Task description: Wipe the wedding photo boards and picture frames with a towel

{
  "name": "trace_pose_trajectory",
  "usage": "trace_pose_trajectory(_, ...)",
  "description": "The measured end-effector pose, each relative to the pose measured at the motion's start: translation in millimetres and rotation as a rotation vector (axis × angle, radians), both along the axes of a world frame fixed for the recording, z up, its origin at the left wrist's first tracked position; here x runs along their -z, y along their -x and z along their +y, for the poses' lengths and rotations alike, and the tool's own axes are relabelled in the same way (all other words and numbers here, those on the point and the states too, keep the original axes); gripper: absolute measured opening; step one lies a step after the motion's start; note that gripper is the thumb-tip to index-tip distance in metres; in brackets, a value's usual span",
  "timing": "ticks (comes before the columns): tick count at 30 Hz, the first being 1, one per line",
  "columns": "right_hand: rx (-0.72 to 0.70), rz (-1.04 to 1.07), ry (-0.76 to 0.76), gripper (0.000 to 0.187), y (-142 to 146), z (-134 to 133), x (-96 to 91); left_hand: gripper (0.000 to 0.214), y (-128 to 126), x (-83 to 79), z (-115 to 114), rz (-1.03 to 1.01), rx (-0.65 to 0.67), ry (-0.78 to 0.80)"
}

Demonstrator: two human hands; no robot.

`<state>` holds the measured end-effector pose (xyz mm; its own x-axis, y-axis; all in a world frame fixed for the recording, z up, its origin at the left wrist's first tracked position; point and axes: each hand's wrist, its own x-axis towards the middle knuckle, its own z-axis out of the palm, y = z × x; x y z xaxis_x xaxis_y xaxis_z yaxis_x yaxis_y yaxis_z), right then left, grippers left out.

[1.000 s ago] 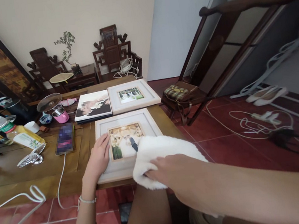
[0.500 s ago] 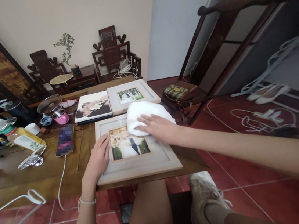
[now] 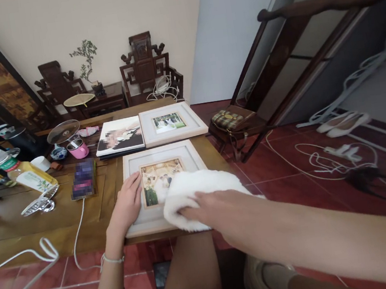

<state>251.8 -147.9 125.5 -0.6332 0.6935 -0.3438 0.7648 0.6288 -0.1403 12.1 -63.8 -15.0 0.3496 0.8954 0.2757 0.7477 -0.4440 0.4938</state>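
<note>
A light wooden picture frame point(image 3: 160, 151) with a small photo lies flat at the table's near edge. On its left side rests my left hand point(image 3: 129, 202), fingers stretched out and lying flat, holding nothing. My right hand point(image 3: 212, 208) grips a folded white fluffy cloth point(image 3: 198, 182), which lies over the frame's lower right part and hides that corner. Some of the right fingers are tucked into the cloth's fold. Behind this frame lie a second framed photo point(image 3: 195, 120) and a white-edged photo album or panel point(image 3: 107, 132).
On the table's left are a phone point(image 3: 83, 178) on a cable, a clear hair claw point(image 3: 41, 201), a bottle of yellow liquid point(image 3: 27, 175) and a pink mug point(image 3: 78, 149). A wooden chair point(image 3: 248, 55) holding a plaid bag point(image 3: 230, 119) stands at the right.
My right hand has drawn the white cloth from the frame's upper right down to its lower right, towards me. My left hand has stayed on the frame's left side.
</note>
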Motion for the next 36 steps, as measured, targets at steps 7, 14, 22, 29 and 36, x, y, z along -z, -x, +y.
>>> trace_pose_trajectory(7,0.029,-0.078,-0.583,0.052,-23.8,72.5,43.4,0.045,0.1,-1.0,1.2,0.025,-0.003,0.014)
trace_pose_trajectory(14,0.039,-0.236,-0.471,0.048,-25.7,85.4,80.9,0.044,0.0,-0.6,0.5,0.021,-0.008,0.002)
trace_pose_trajectory(22,0.034,-0.244,-0.131,0.059,5.0,10.1,32.6,0.043,0.3,0.8,0.1,0.011,-0.007,-0.006)
trace_pose_trajectory(29,0.006,-0.13,-0.029,0.081,10.7,-8.1,29.0,0.043,1.0,0.3,0.6,0.021,-0.001,0.0)
trace_pose_trajectory(36,0.027,-0.139,-0.355,0.067,-19.6,63.3,74.2,0.044,3.3,2.9,1.7,0.014,0.009,-0.007)
